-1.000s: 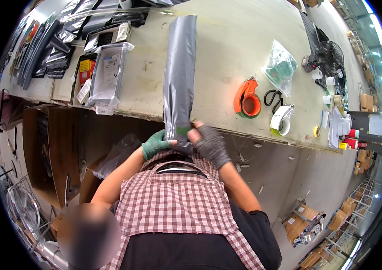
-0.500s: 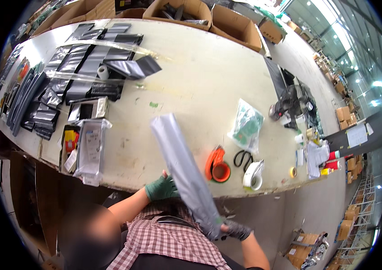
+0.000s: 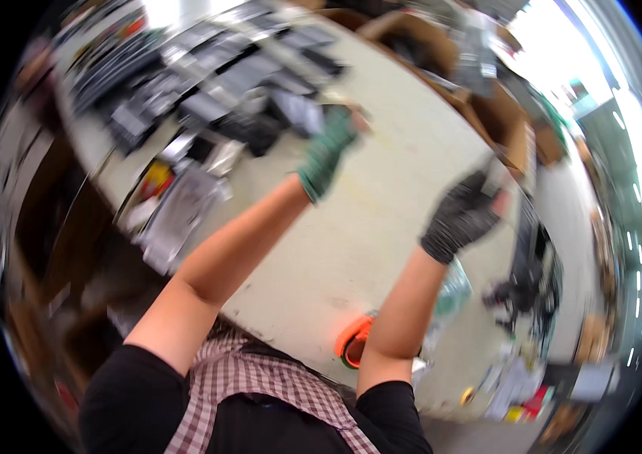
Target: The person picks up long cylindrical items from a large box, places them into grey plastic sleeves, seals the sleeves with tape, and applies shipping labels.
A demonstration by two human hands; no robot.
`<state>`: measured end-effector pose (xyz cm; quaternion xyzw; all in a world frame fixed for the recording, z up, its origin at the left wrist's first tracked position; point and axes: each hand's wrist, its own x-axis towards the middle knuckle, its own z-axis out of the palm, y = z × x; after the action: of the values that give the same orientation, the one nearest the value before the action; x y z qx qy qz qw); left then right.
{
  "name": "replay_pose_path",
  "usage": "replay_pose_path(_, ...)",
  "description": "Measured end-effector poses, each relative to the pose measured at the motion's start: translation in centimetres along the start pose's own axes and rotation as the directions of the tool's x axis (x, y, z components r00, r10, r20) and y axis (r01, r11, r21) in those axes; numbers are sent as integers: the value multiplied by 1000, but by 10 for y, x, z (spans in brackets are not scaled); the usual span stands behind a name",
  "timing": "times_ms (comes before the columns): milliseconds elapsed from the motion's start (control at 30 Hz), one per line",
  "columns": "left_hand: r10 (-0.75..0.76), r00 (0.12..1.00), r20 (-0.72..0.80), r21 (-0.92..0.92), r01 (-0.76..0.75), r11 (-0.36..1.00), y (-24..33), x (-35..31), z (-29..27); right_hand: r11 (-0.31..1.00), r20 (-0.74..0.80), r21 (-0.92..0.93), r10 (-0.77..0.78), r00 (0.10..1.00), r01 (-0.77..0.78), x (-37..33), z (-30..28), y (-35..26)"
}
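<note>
1. The long pale table (image 3: 381,227) runs from the near edge by the person's chest to the far end; the whole view is smeared by motion, so small details are hard to read.
2. Cardboard boxes (image 3: 487,113) stand along the table's far right edge, their contents blurred.
3. A spread of dark and grey flat bags (image 3: 207,91) covers the far left part of the table in rows and stacks. As a judgement, these look like work already laid out, while the middle of the table lies open.
4. A heap of clear plastic sleeves (image 3: 181,212) sits at the left edge of the table, beside something red and yellow.
5. The left hand (image 3: 328,155), in a green glove, is raised over the near side of the dark bags, fingers curled; it seems to pinch a grey bag (image 3: 302,113) at its fingertips, though the blur leaves that unsure.
6. The right hand (image 3: 463,216), in a dark grey glove, is lifted over the right half of the table with fingers closed on a thin pale strip (image 3: 496,175); what it is I cannot tell.
7. An orange tape dispenser (image 3: 352,342) rests at the near edge, partly behind the right forearm. Whether it is needed yet cannot be judged.
</note>
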<state>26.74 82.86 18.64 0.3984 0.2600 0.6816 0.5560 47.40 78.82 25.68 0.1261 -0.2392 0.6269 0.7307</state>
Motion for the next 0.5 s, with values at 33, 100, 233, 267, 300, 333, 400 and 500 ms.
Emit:
replay_pose_path(33,-257,961,100,-22,260,965,20,-45,-10,998,99,-59,-20,995,26,2,18,25)
replay_pose_path(100,-418,808,415,-169,520,837,-10,-136,-77,972,96,-232,61,993,-37,-43,23,83)
replay_pose_path(233,-812,428,397,-72,896,437,3,-368,-165,376,-218,-838,434,874,-396,-207,-66,178)
replay_pose_path(267,-858,457,233,-88,889,450,12,-422,-182,192,-268,-877,564,781,-440,-260,-96,178)
replay_pose_path(300,-839,543,-32,-449,742,498,11,-485,-208,-81,-172,-984,661,730,-157,-305,-103,179)
replay_pose_path(333,-880,386,-276,-632,617,469,31,-523,-227,-290,-90,-935,750,656,203,-336,-102,180)
replay_pose_path(400,-661,233,-714,-600,282,748,44,-626,-269,-326,-72,-847,853,517,420,-364,-83,185)
replay_pose_path(500,-479,-408,-777,-486,-96,869,55,-750,-296,-319,-90,-759,915,394,568,-365,-80,194)
